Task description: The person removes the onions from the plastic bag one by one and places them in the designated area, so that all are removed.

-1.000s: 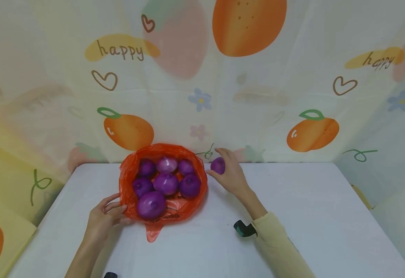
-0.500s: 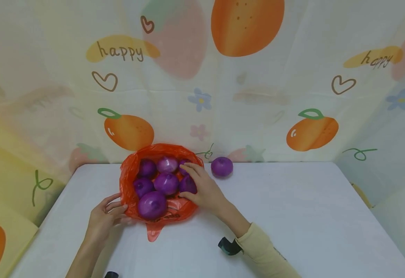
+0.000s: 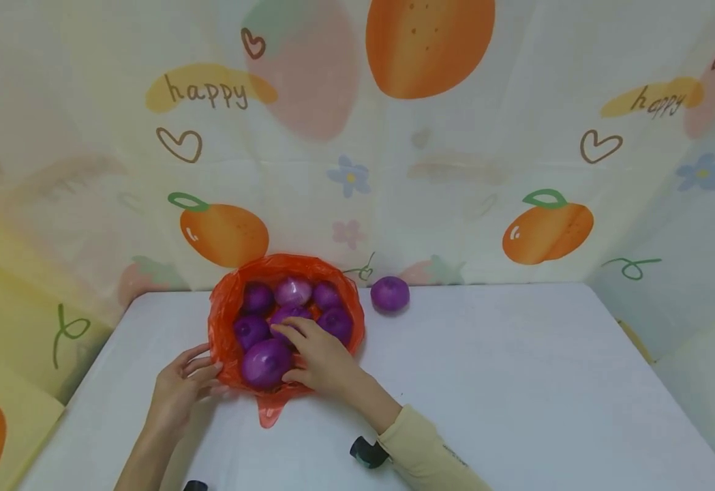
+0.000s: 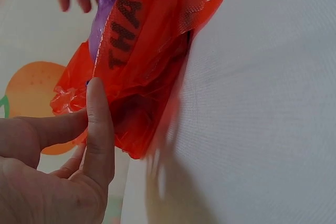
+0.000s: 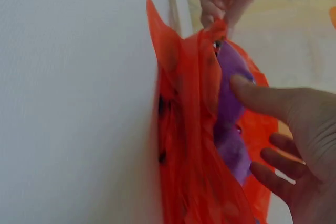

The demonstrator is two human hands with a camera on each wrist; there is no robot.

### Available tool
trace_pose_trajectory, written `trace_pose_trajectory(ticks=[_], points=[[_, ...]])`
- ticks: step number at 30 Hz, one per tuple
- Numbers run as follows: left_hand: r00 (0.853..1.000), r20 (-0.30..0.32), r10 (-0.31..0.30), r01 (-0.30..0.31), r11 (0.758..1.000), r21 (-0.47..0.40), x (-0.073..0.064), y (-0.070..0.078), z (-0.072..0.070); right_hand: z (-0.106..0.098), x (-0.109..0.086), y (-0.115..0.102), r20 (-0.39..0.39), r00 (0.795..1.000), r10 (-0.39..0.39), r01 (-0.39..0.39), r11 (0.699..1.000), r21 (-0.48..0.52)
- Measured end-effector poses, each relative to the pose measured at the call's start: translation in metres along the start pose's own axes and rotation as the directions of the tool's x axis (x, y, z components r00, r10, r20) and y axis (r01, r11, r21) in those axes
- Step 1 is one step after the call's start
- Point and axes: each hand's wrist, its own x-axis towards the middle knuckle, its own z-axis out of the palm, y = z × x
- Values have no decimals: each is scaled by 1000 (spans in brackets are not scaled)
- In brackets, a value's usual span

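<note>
A red plastic bag point(image 3: 222, 307) with a rolled-open mouth stands at the back left of the white table, holding several purple onions. At its left rim, my left hand point(image 3: 176, 395) pinches the plastic between thumb and finger; the left wrist view shows these fingertips on the bag point(image 4: 142, 40). My right hand point(image 3: 329, 361) reaches over the bag's front right, fingers spread and loosely bent. Its thumb is at the large front onion point(image 3: 265, 365), and its fingers partly cover the middle onion. In the right wrist view, the thumb overlaps an onion point(image 5: 230, 85); firm contact is unclear.
One loose onion point(image 3: 390, 294) sits on the table point(image 3: 516, 382) to the right of the bag, near the back edge. A fruit-printed cloth point(image 3: 443, 204) hangs right behind the table. A black object point(image 3: 369, 452) is at the right wrist.
My right hand has let go of an onion on the table right of the bag, then moved left and forward over the onions inside. The left hand has stayed at the rim.
</note>
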Motion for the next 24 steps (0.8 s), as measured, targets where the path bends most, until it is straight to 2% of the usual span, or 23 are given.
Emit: trace_pose_trajectory(ticks=[7,15,24], points=[[1000,-1,-10,10,1000,-11,2,-1,2,12,6,-7,61,998,-14,21,992,-125],[1000,0,13,-13,999,-31,2,0,4,23,10,-10,144,989,19,4,987,-161],[999,-2,43,-44,998,-40,1,-1,5,26,9,-12,127,992,23,1,983,-184]])
